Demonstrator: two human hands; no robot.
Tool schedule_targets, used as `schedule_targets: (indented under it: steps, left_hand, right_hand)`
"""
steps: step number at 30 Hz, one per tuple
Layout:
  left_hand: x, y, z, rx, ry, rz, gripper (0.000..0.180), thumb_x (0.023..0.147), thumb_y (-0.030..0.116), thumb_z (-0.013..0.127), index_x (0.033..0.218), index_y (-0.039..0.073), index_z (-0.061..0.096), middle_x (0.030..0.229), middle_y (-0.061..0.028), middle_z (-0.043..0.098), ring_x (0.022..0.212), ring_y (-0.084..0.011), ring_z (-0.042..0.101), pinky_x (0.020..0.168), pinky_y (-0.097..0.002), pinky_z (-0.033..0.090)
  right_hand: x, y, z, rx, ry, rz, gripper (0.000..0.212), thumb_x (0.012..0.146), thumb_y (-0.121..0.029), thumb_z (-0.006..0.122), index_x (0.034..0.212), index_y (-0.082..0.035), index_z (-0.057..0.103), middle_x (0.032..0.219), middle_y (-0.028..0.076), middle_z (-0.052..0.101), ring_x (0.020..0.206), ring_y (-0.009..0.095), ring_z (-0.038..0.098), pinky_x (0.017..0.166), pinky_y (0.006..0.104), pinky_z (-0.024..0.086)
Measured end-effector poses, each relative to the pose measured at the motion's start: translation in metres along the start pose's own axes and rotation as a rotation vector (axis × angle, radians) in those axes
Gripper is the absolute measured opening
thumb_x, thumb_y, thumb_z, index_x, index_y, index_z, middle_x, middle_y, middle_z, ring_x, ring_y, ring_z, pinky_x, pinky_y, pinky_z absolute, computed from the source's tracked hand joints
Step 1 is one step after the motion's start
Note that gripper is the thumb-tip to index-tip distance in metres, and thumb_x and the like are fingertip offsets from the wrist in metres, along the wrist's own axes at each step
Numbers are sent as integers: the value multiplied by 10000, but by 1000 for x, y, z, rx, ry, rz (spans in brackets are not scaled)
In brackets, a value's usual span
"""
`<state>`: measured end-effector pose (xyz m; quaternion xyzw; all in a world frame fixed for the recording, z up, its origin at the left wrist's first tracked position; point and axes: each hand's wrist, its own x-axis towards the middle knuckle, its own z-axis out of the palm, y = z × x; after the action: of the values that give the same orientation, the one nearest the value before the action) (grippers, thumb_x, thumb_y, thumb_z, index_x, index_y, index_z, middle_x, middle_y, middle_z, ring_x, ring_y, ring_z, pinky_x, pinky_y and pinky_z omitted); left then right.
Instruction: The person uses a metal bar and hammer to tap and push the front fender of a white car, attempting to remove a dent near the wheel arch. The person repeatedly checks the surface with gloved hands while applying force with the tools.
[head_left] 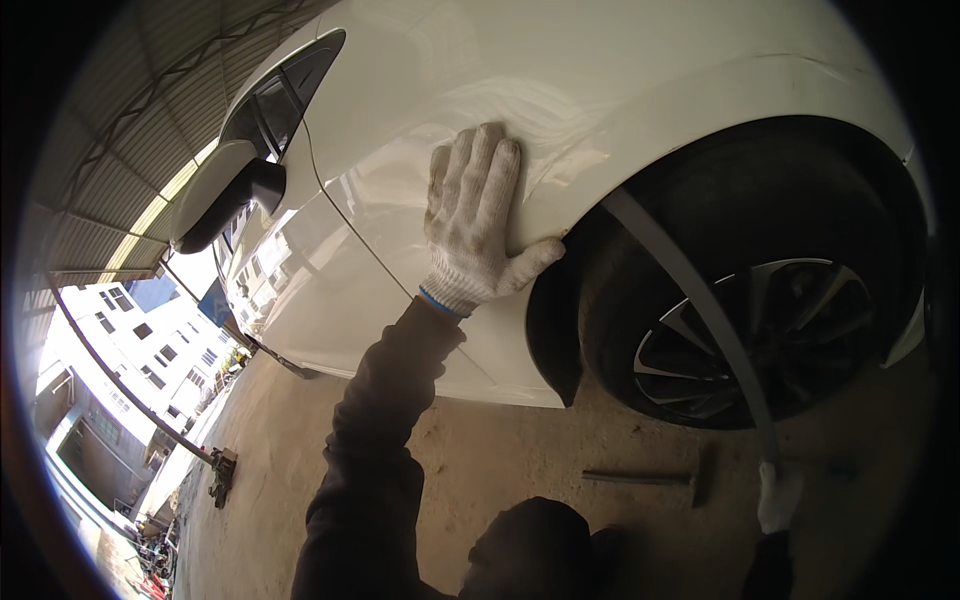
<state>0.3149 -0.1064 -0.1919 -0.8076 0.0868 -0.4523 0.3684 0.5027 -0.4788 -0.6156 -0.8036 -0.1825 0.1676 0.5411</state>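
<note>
The left hand (pixel 475 220), in a pale knit glove with a blue-edged cuff, is lying flat on the white car (pixel 420 75), its fingers pointing up, straight and fairly close together, while the thumb is sticking out toward the edge of the wheel arch. The right hand (pixel 778 495), also gloved, is holding the lower end of a long, flat, curving bar (pixel 705 300) (its single fingers are blurring into the shade). The bar is slanting across the front of the tyre (pixel 640 285) and the rim (pixel 800 320), its upper end reaching in beneath the arch. A hammer (pixel 645 479) is lying on the ground (pixel 480 440) below the wheel, left of the right hand
</note>
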Motion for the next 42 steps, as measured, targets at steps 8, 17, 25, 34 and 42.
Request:
schedule_targets:
  steps: [8,17,25,34,42]
  left_hand:
    - [-3,-3,3,56,-12,28,952,894,728,541,1388,-85,494,1353,-335,538,1280,-492,521,1055,-617,389]
    - [-10,-9,-5,56,-30,64,957,883,706,573,1427,-75,466,1370,-360,509,1289,-520,502,1088,-634,361]
    - [-3,-5,0,-10,-26,67,919,886,664,598,1398,-92,488,1369,-365,513,1283,-527,511,1075,-641,371]
    - [-2,-2,6,-25,53,19,864,896,669,581,1309,-90,573,1314,-322,581,1258,-486,551,1067,-606,405]
    - [-6,-3,3,-20,53,18,870,891,662,592,1350,-76,562,1343,-327,572,1291,-489,534,1101,-612,372]
  right_hand:
    - [-1,10,-4,51,-31,4,359,894,-248,709,792,93,668,636,82,610,611,114,607,507,351,414]
    - [24,22,34,74,125,-130,370,885,-227,693,713,91,615,605,71,583,551,116,537,489,331,391]
    - [41,48,48,90,111,-31,396,906,-278,701,853,114,683,701,109,681,635,200,670,552,334,487]
    - [-2,-5,8,55,33,-26,402,945,-303,678,788,66,656,663,74,618,600,147,577,533,334,424]
    - [0,28,17,-8,58,-81,388,929,-245,698,759,99,638,743,122,688,645,153,659,536,316,469]
